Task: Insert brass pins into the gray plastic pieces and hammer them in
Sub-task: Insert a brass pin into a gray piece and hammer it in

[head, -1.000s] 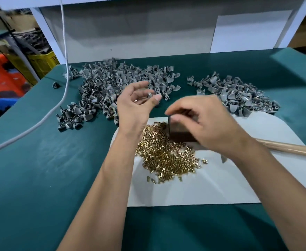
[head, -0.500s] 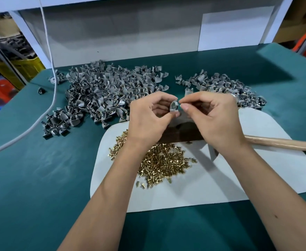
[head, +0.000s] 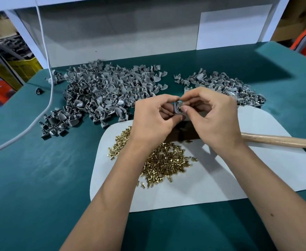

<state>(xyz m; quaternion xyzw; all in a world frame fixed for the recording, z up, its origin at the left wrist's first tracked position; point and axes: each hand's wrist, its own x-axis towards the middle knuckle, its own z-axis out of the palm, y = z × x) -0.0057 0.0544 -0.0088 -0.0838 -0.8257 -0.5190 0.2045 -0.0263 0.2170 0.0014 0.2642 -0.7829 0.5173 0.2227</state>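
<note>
Your left hand (head: pixel 153 120) pinches one gray plastic piece (head: pixel 177 108) btwn thumb and fingertips, held up above the far edge of the white mat (head: pixel 257 171); rest of the fingers curled under it. Your right hand (head: pixel 214 117) meets it from the other side – thumb and forefinger pinched tight at a brass pin (head: pixel 179 107) that sits at the piece, its gold head just showing; can't tell how deep it's in. Both hands are touching at the fingertips, w/ wrists apart. Below your hands on the mat lies the loose heap of brass pins (head: pixel 164 160), spread from under your left wrist toward the mat's middle, a few strays at the edges. A dark block (head: pixel 184 134) sits on the mat just beyond the heap, mostly hidden by your hands. The hammer's wooden handle (head: pixel 282 141) lies on the mat to the right, running off frame – head not visible. On the green table (head: pixel 40 187), the big pile of gray pieces (head: pixel 105 91) is far left of your hands, a smaller pile (head: pixel 226 86) far right, partly behind your right hand. A white cable (head: pixel 47 57) hangs down at left across the table
</note>
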